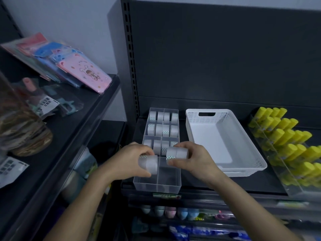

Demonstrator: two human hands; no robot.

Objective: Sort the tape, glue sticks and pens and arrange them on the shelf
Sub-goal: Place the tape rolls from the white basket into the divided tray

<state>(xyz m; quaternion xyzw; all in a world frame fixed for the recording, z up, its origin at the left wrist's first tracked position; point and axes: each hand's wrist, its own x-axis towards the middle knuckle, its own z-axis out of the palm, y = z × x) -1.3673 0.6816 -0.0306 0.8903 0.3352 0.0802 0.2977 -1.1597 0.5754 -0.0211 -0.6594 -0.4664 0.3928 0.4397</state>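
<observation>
A clear divided organiser sits on the dark shelf, its far compartments filled with several upright tape rolls. My left hand grips a couple of frosted tape rolls over the organiser's near left compartment. My right hand grips another pair of tape rolls above the near right compartment. The two nearest compartments hold nothing. Yellow glue sticks stand in rows in a clear tiered rack at the right.
An empty white perforated basket lies between the organiser and the glue rack. On the left shelf lie pink and blue packaged items. Lower shelves below hold pastel-coloured goods.
</observation>
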